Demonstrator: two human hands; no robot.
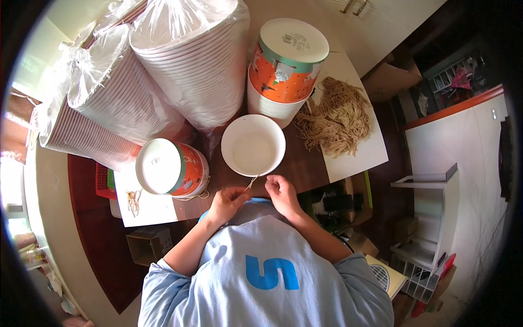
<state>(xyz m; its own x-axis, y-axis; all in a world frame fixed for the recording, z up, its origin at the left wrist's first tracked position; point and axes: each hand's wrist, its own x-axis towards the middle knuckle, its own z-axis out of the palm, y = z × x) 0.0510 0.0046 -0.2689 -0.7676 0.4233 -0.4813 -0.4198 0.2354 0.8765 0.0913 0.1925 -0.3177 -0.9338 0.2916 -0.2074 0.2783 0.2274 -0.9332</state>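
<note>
A white paper bucket (253, 147) stands mouth up at the table's front edge, its inside facing me. My left hand (227, 205), closed in a pinch below its rim, holds a thin tan cord (253, 181) that reaches up to the rim. Just right of it, my right hand (281, 194) is closed with thumb and fingertips together close to the rim; what they pinch, if anything, is too small to make out. To the left, an orange printed paper bucket (190, 170) sits upside down, with tan cord around its lower end.
Tall stacks of white paper buckets (193, 65) in clear plastic bags fill the back left. Behind the bucket, another orange bucket (286, 76) tops a short stack. A heap of tan cords (340, 117) lies on a white board (373, 144) at right. Few loose cords (133, 201) lie left.
</note>
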